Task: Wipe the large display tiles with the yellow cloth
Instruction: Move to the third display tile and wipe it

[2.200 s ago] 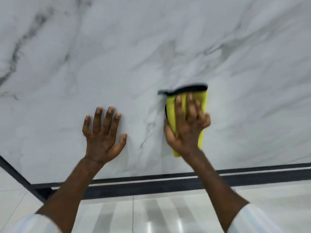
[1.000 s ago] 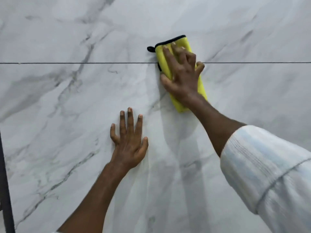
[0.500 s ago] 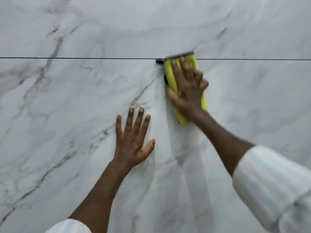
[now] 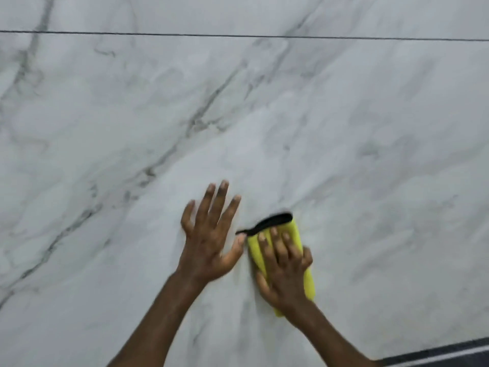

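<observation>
Yellow cloth (image 4: 295, 230), folded, sits pinned under the right grip (image 4: 284, 271), whose fingers press flat rather than clasp. Its long axis runs along those fingers. The left grip (image 4: 209, 242) is spread and empty on the marble tile (image 4: 357, 154), thumb just beside the cloth. Open tile lies rightward and above, up to the seam (image 4: 238, 35); a dark frame (image 4: 436, 350) lies below-right.

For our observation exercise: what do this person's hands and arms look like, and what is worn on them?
The left hand and right hand are bare: no gloves, rings or watch show. The left forearm and right forearm are uncovered to the picture's lower edge; no sleeve is in view.
</observation>
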